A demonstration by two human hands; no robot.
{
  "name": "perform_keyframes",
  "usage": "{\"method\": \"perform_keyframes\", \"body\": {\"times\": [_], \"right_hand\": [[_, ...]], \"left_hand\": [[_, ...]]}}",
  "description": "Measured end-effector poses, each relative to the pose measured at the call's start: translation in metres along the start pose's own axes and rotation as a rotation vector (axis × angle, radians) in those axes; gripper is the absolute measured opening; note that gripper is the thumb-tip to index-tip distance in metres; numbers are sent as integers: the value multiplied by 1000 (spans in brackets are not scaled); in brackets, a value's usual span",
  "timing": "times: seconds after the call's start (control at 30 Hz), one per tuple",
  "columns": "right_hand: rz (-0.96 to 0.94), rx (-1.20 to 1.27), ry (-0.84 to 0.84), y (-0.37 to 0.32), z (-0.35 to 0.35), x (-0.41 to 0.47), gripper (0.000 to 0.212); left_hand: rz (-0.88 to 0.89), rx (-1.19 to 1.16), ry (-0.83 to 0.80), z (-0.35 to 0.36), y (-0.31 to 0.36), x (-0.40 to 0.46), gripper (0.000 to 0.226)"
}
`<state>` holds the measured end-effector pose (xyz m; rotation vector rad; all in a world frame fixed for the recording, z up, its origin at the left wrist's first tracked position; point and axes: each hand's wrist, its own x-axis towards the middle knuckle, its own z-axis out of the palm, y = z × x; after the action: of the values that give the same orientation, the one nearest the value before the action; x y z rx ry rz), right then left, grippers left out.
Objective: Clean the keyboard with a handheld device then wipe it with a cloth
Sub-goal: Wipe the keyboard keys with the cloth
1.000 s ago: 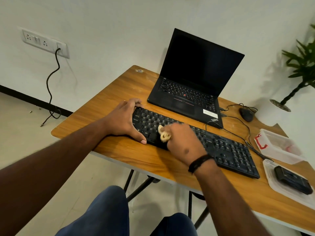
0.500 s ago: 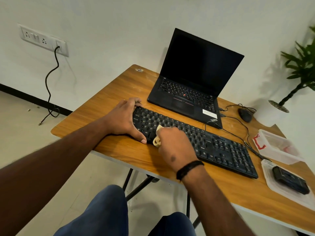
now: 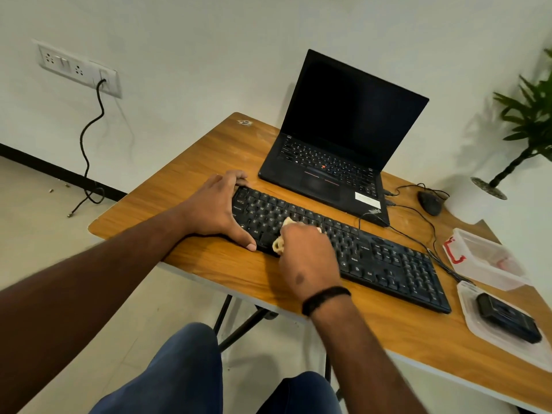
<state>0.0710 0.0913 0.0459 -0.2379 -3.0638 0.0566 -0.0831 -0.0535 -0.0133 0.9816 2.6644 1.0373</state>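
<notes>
A black full-size keyboard (image 3: 388,258) lies slanted across the wooden table (image 3: 191,189). My left hand (image 3: 218,207) grips the keyboard's left end, fingers curled over its far corner and thumb against its near edge. My right hand (image 3: 307,258) clutches a small bunched cream cloth (image 3: 279,243) and presses it onto the left-middle keys near the front edge. Most of the cloth is hidden under the fingers. A black handheld device (image 3: 507,316) rests on a white lid at the right.
An open black laptop (image 3: 343,138) stands just behind the keyboard. A wired mouse (image 3: 430,203), its cable, a clear plastic box (image 3: 484,258) with a red clasp and a potted plant (image 3: 525,130) fill the right side. My knees are below the table edge.
My right hand with the cloth has slid left along the keyboard toward my left thumb. The left hand has stayed on the keyboard's left end.
</notes>
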Motion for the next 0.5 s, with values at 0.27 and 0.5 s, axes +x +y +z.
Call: {"method": "perform_keyframes", "body": {"times": [0.27,0.5], "right_hand": [[265,93,134,23,-28,32,14],[105,-33,87,-39,-1,16,8]], "left_hand": [[6,-6,-6,0,1,-1,153],[25,-14,-6,2,1,3,149]]}}
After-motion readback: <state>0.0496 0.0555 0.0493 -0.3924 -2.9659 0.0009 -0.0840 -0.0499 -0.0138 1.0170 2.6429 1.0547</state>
